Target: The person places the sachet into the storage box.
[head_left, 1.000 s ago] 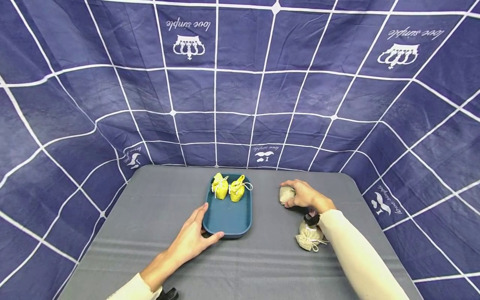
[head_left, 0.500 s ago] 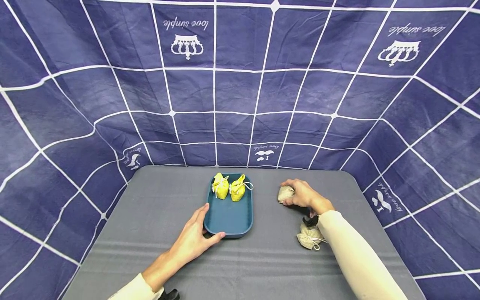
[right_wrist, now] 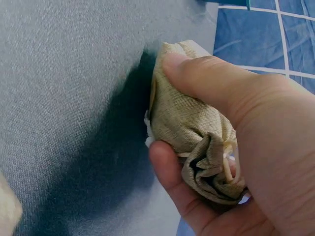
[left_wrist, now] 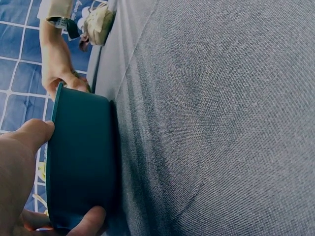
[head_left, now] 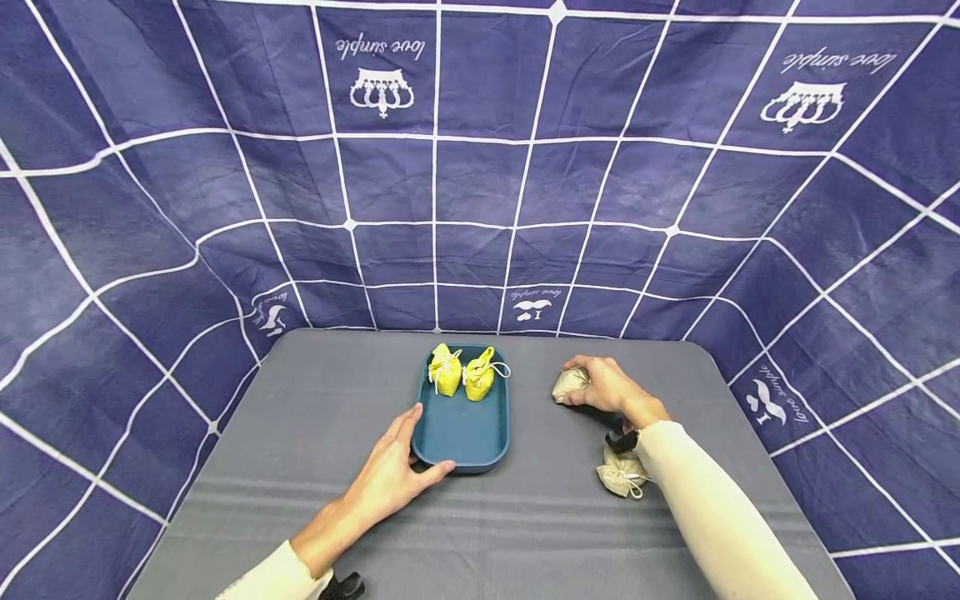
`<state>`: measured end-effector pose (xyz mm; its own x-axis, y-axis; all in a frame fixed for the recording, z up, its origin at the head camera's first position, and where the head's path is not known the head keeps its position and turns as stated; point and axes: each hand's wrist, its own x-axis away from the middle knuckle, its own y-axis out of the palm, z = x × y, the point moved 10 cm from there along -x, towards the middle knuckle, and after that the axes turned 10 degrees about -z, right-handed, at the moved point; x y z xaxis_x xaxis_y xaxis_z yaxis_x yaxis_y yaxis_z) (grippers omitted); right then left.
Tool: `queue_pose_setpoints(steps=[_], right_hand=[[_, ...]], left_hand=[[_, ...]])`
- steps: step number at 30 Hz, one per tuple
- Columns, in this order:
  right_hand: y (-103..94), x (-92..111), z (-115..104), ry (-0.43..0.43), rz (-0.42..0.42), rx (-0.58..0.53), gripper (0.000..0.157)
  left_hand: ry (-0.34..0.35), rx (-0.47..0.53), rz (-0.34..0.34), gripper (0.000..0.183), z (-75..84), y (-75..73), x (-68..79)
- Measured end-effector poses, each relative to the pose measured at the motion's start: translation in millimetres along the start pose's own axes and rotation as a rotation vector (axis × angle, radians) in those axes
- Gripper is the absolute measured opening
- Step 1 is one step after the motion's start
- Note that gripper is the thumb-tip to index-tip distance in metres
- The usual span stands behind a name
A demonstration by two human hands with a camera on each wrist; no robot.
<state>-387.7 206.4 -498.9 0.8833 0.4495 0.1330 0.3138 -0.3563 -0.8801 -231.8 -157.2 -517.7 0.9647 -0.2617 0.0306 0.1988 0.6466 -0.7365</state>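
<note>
In the head view my right hand (head_left: 606,386) grips a beige drawstring pouch (head_left: 571,384). The right wrist view shows its cloth body (right_wrist: 184,108) between thumb and fingers, its gathered neck toward the palm, and a dark shadow on the table beside it. A second beige drawstring pouch (head_left: 621,477) lies under my right wrist, partly hidden by the sleeve. My left hand (head_left: 392,467) holds the near left corner of a blue-green tray (head_left: 501,433), thumb at the front and fingers along the left side. Two yellow drawstring pouches (head_left: 446,372) sit at the tray's far end.
A grey cloth-covered table (head_left: 315,392) carries everything. Blue gridded fabric (head_left: 480,183) hangs behind it and along both sides. The stretch of table between tray and right hand is narrow. Black bands (head_left: 621,442) are on the wrists.
The beige pouch in my right hand has shifted slightly left and away, tilting as it rises. My left hand and the tray keep their places relative to each other.
</note>
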Motion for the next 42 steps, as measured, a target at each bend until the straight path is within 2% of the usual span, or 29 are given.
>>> queue_pose_setpoints(steps=[5,10,19,35,42], right_hand=[[-3.6,4.4,-6.1,-0.01,0.034,-0.005,0.067],[-8.0,12.0,-13.1,-0.002,0.069,-0.056,0.072],[-19.2,20.2,-33.0,-0.026,0.188,-0.047,0.064],[-29.2,27.7,-86.9,-0.149,0.287,-0.077,0.058],[-25.7,26.0,-113.2,-0.189,0.299,-0.108,0.065]], left_hand=[[-0.005,0.007,-0.001,0.115,1.2,0.2,-0.5],[-0.007,0.017,-0.009,0.116,2.8,0.4,1.6],[-0.004,0.046,-0.007,0.116,3.3,-0.2,0.0],[-0.012,0.048,-0.005,0.116,1.9,-0.6,0.9],[-0.006,0.049,-0.001,0.116,1.0,-0.2,1.7]])
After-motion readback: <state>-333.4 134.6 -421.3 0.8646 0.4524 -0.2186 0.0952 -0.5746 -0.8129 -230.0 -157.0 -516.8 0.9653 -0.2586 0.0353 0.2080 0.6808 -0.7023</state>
